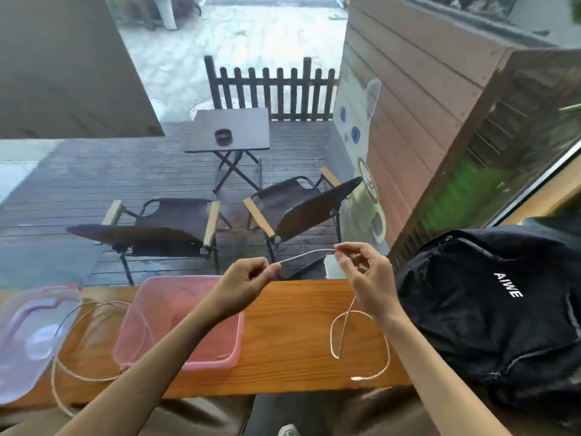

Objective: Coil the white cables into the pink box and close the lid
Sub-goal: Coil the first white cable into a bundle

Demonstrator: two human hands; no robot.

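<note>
Both hands are raised over my counter (pixel 283 357): left hand (pixel 243 286) and right hand (pixel 366 272) each pinch the same white cable (pixel 306 254), a short span taut between them. From the right hand its tail drops in a loop (pixel 338 322) onto the counter beside a black bag (pixel 490 309), plug end lying free. I note the pink box (pixel 195 322) open under the left forearm, its lid (pixel 28 335) off at far left, a second cable (pixel 81 377) strewn between and over them.
</note>
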